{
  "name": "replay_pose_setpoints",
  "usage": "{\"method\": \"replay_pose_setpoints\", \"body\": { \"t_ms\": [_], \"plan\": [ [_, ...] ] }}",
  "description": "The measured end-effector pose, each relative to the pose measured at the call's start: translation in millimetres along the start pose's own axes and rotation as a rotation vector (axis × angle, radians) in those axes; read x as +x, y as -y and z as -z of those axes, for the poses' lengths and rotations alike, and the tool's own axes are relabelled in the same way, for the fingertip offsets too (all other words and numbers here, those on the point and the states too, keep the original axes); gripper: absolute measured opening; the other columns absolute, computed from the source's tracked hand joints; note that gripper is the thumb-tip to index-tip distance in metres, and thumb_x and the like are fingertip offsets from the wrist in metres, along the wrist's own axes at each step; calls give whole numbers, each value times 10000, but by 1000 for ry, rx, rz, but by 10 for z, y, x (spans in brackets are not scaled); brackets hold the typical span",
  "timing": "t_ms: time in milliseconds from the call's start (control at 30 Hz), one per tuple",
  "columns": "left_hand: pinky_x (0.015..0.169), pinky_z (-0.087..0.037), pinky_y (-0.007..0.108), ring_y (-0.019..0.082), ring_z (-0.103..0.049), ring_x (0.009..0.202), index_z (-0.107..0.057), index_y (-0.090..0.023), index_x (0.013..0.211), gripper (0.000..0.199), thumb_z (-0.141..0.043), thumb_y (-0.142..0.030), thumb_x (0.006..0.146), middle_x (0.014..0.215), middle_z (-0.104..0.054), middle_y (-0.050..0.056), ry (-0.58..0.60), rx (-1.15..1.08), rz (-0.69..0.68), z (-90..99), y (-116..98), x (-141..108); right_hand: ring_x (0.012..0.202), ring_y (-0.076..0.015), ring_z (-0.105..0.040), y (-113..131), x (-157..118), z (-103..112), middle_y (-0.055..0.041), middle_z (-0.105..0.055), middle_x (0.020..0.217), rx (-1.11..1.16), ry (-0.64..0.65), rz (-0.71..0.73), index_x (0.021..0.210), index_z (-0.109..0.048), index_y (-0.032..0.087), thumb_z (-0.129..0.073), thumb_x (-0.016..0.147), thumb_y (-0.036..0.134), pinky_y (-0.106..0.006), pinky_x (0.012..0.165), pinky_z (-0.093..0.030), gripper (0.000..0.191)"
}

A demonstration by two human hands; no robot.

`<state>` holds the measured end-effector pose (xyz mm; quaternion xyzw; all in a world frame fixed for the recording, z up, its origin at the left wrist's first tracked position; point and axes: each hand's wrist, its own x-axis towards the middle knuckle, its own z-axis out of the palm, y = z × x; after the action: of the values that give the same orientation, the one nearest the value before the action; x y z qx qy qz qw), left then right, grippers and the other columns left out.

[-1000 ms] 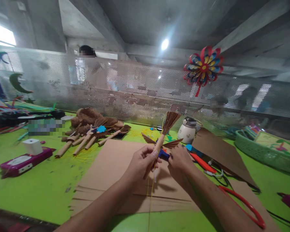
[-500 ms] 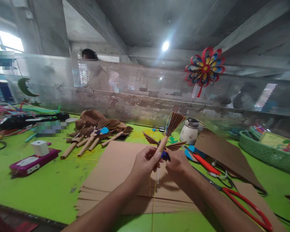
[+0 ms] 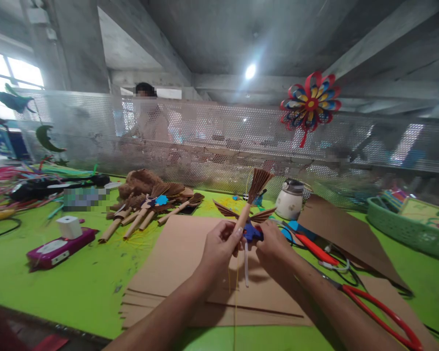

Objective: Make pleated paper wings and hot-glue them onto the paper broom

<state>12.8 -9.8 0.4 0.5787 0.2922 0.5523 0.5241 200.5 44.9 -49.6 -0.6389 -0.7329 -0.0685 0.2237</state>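
My left hand [image 3: 219,246] is closed around a brown paper figure [image 3: 243,217], a rolled tube with a pleated fan at its top and pleated wings at its sides. Pinched in the fingers of my right hand [image 3: 272,241] is a dark blue paper cutout [image 3: 251,232], held against the tube's side. A pale strip [image 3: 246,268] hangs below the cutout. Yellow thread [image 3: 236,302] trails down from the figure. Both hands are above a stack of brown paper sheets [image 3: 175,273].
Several similar paper figures [image 3: 146,217] lie at back left, behind a purple power strip [image 3: 58,253]. Red-handled scissors [image 3: 380,312] and a red-handled tool [image 3: 316,248] lie right of my hands. A white jar [image 3: 289,201] and green basket [image 3: 406,229] stand farther back.
The blue cutout has turned and shows more of its face, and the pale strip hangs more visibly below it. My left hand keeps its hold; the view has shifted slightly.
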Motion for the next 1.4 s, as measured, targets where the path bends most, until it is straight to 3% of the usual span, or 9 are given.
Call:
{"method": "replay_pose_setpoints", "body": {
  "t_ms": [200, 333, 533, 700, 867, 933, 1100, 1300, 1400],
  "plan": [
    [459, -388, 210, 102, -512, 512, -534, -139, 819, 323, -646, -421, 706, 650, -592, 19, -90, -15, -18, 27, -8, 28, 902, -228, -539, -85, 44, 45, -67, -608, 927, 270, -52, 23, 1021, -629, 174, -577, 666, 195, -314, 781, -418, 360],
    [468, -390, 217, 104, -515, 508, -531, -142, 793, 328, -655, -427, 688, 641, -594, 18, -133, -22, -14, 36, 9, 41, 860, -248, -569, -64, 48, 131, -76, -650, 891, 404, -50, 19, 959, -650, 163, -573, 662, 209, -356, 774, -429, 309],
    [473, -387, 217, 102, -513, 515, -523, -140, 783, 311, -647, -414, 702, 651, -601, 23, -144, -20, -2, 33, 15, 38, 862, -242, -607, -49, 47, 275, -80, -678, 934, 665, -38, -59, 984, -616, 158, -610, 654, 233, -357, 778, -448, 339],
    [473, -385, 213, 95, -506, 508, -533, -142, 786, 316, -658, -419, 696, 654, -603, 17, -165, -42, 43, 44, 16, 47, 712, -184, -626, -112, -41, 438, -91, -678, 931, 920, 3, -138, 1020, -613, 139, -577, 755, 403, -290, 609, -478, 375],
    [503, -399, 201, 86, -510, 537, -536, -138, 786, 280, -629, -396, 734, 689, -608, 25, -128, -125, 124, 101, 63, 68, 699, -164, -631, -109, -138, 682, -89, -680, 878, 1362, 60, -321, 913, -655, 158, -652, 731, 430, -272, 606, -497, 326],
    [499, -397, 195, 86, -510, 548, -530, -136, 785, 258, -609, -380, 751, 690, -603, 26, -108, -185, 142, 122, 91, 76, 703, -165, -630, -74, -188, 761, -83, -682, 845, 1435, 84, -341, 866, -664, 158, -674, 719, 424, -271, 614, -500, 304],
    [471, -393, 187, 86, -510, 532, -523, -140, 776, 243, -613, -363, 740, 687, -602, 29, -123, -224, 162, 137, 116, 89, 744, -188, -623, -17, -365, 798, -100, -674, 876, 1353, 80, -229, 875, -658, 144, -576, 788, 479, -301, 654, -499, 355],
    [478, -394, 176, 77, -515, 534, -532, -130, 771, 240, -621, -351, 744, 686, -600, 29, -134, -213, 155, 134, 80, 92, 778, -238, -589, -112, -469, 853, -70, -656, 832, 591, -55, 8, 888, -667, 194, -587, 754, 479, -360, 721, -452, 325],
    [488, -399, 169, 71, -518, 542, -536, -127, 775, 235, -626, -343, 747, 698, -605, 31, -128, -214, 168, 140, 83, 95, 745, -228, -589, -141, -508, 960, -62, -654, 781, 626, 14, -2, 866, -654, 190, -523, 799, 490, -343, 677, -460, 334]
  ]
}}
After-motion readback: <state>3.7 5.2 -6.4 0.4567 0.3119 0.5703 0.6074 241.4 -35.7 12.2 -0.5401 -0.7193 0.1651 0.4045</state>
